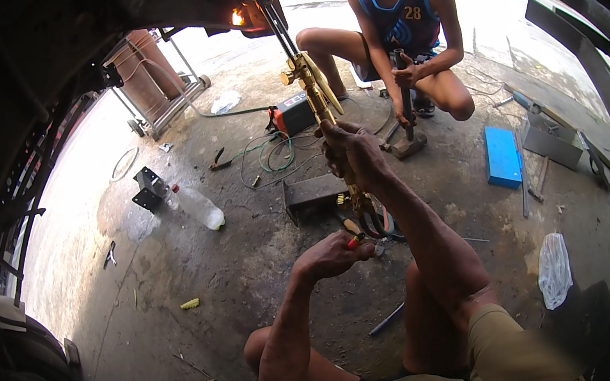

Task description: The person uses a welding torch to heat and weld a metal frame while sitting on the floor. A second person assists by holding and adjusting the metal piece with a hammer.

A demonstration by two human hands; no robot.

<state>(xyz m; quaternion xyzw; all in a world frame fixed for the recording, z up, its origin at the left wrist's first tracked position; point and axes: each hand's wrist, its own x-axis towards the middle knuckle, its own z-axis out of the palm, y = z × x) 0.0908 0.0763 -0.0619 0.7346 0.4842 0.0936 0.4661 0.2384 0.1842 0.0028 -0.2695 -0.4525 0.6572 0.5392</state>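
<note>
My right hand (pixel 356 153) is wrapped round the brass body of a cutting torch (pixel 319 97), raised and tilted up to the left. At its far end, an orange flame (pixel 238 17) burns against a dark metal part (pixel 264 9) overhead. Below the torch's lower end, my left hand (pixel 331 256) is closed on a small red-and-yellow object (pixel 357 241), too small to name. Red and dark hoses (pixel 387 224) hang from the torch beside that hand. Behind them on the ground lies a steel channel piece (pixel 315 191).
Facing me, a person (pixel 397 27) squats, hands on the upright handle of a sledgehammer (pixel 410 145). Around lie a plastic bottle (pixel 198 206), metal bracket (pixel 150 190), orange-black machine (pixel 292 116), blue box (pixel 502 156) and plastic bag (pixel 554 271). Gas cylinders (pixel 138 77) stand far left.
</note>
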